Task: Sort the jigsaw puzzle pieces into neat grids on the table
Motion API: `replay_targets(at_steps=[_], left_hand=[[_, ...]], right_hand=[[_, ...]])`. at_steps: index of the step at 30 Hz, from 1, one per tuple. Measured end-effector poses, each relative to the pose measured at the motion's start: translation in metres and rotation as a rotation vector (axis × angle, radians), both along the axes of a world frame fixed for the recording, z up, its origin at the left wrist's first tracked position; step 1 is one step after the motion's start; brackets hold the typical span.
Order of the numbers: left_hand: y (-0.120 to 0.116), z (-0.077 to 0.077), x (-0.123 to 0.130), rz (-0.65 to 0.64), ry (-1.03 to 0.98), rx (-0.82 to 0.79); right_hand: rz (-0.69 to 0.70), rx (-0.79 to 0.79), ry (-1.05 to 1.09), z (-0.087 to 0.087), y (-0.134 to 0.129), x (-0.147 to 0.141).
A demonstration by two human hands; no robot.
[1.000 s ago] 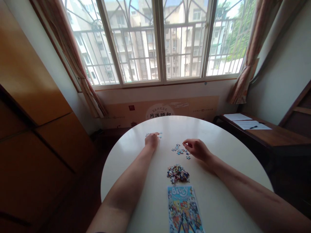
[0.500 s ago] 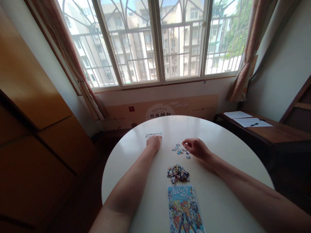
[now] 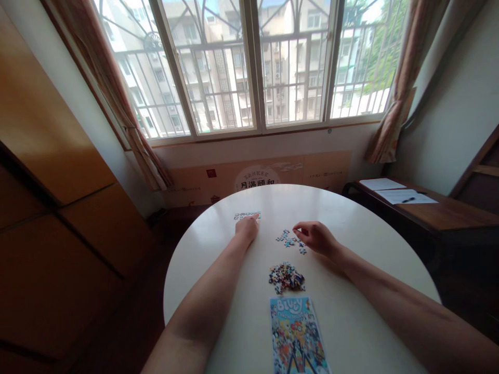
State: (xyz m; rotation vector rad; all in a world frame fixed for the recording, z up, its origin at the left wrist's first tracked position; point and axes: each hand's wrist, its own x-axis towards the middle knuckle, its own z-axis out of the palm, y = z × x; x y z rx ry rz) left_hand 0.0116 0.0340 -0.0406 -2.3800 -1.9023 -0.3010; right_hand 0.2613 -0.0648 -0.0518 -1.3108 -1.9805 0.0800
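My left hand point(image 3: 247, 227) rests on the far side of the round white table, index finger stretched onto the right end of a joined strip of jigsaw pieces point(image 3: 242, 214). Its other fingers look curled, and the hand covers part of the strip's near edge. To the right, my right hand point(image 3: 316, 238) has thumb and fingertips pinched together beside several loose, bluish jigsaw pieces point(image 3: 288, 241). Anything between those fingertips is too small to make out. Nearer to me lies a heap of mixed jigsaw pieces point(image 3: 286, 277). Below it is a colourful Bluey picture sheet point(image 3: 297, 335).
The round white table point(image 3: 195, 270) stands before a barred window point(image 3: 253, 78) with tied curtains. At the right, a brown side table point(image 3: 444, 218) carries white papers point(image 3: 405, 196) and a dark pen. An orange-brown cabinet point(image 3: 47, 130) stands at the left.
My left index finger has reached slightly forward over the right end of the strip and shows more plainly. My right hand keeps nearly the same pinched pose beside the loose pieces.
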Motion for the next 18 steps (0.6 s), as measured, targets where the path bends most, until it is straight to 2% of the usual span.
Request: replay_targets(at_steps=[18], left_hand=[[0.0011,0.0028,0.0058,-0.039,0.045,-0.055]], right_hand=[[0.03,-0.032,0.013,-0.0021,0.0006,-0.0016]])
